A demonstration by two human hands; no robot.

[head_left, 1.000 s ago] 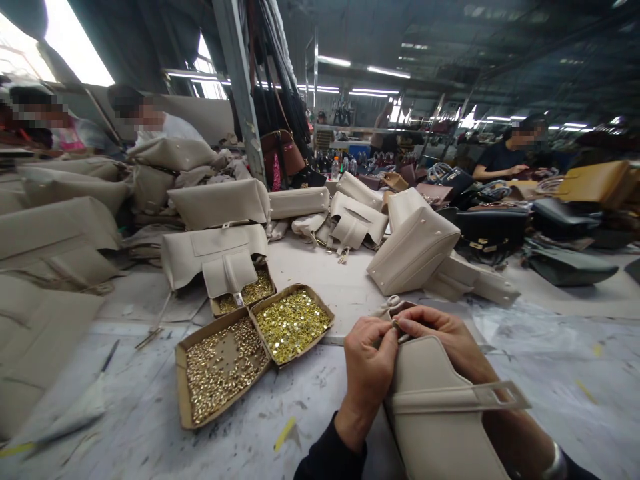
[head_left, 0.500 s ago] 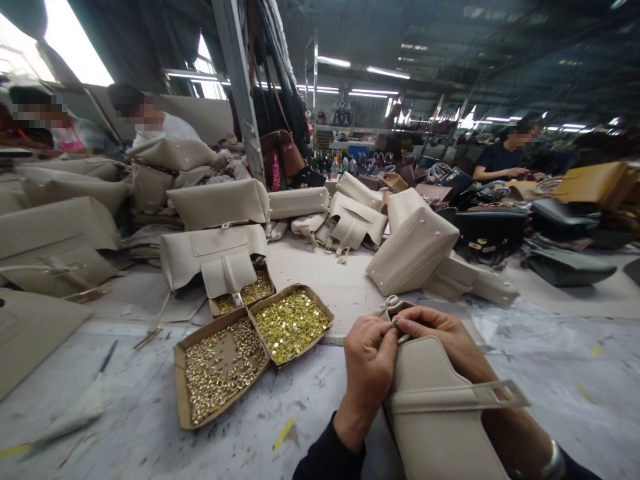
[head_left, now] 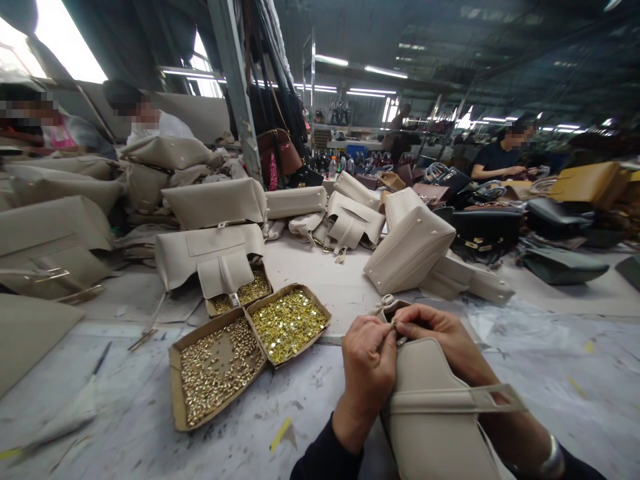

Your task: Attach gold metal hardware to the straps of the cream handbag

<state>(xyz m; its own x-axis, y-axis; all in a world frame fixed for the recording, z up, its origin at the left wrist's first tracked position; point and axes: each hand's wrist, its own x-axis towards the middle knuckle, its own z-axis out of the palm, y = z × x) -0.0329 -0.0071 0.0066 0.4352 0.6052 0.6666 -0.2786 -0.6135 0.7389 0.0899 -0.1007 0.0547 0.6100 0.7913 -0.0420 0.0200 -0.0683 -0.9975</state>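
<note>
A beige handbag lies in front of me, its flap and a strap with a slotted end facing up. At its upper edge my left hand is closed, thumb and fingers pinching the bag's material. My right hand meets it there, pinching a small metal piece, mostly covered by the fingertips. Left of my hands stands a cardboard tray of shiny gold studs. Another cardboard tray beside it holds small brass-coloured fasteners. Behind them, a third tray is partly covered by a bag flap.
More beige bags lie across the table, with a heap at the left. A pen-like tool rests at the left. Dark bags and a mustard bag sit at the right. Other people work in the background.
My hands stay together at the bag's upper edge, with only slight finger movement. The whole view has shifted a little.
</note>
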